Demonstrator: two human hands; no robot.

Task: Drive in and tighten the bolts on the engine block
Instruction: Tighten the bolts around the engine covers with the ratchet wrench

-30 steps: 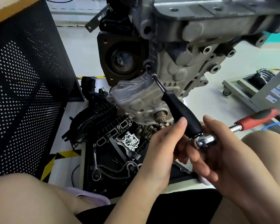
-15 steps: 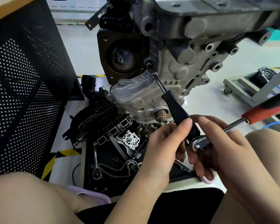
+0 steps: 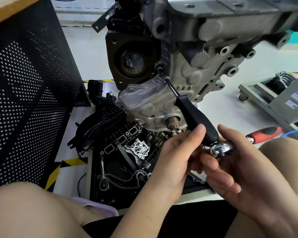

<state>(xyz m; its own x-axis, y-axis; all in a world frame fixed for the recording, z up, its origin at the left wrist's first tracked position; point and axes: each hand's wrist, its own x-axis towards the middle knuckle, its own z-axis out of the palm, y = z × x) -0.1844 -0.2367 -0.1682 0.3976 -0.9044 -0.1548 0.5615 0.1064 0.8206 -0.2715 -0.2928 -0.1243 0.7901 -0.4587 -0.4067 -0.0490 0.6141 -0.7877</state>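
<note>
A: What's moved since half a second ago?

B: The ratchet's red handle [image 3: 265,134] has swung down from the right edge to lie nearly level at centre right, and the driver's tip now sits just below the bolt [image 3: 160,67] rather than on it

A: And the hands?

B: The left hand [image 3: 175,157] reaches up from bottom centre, fingers curled, its grip clamped on the butt of the black driver handle [image 3: 194,120]. The right hand [image 3: 230,172] cups the chrome ratchet head [image 3: 221,149] from the right, forefinger over the top, grip closed on it. The head is fitted to the end of the driver handle

A: The engine?

B: The engine block [image 3: 205,54] hangs in the upper centre and right, grey cast metal with bosses and open bolt holes. The driver's thin shaft [image 3: 171,88] slants up-left toward that bolt beside the dark round housing [image 3: 132,62]

A: Surroundings?

B: Below the block a black tray [image 3: 93,186] holds a chain [image 3: 124,179], a second ratchet [image 3: 103,176] and engine parts. A perforated black panel [image 3: 27,93] fills the left, a grey wheeled cart [image 3: 258,93] stands at the right on the pale floor [image 3: 88,45], and bare knees frame the bottom corners
</note>
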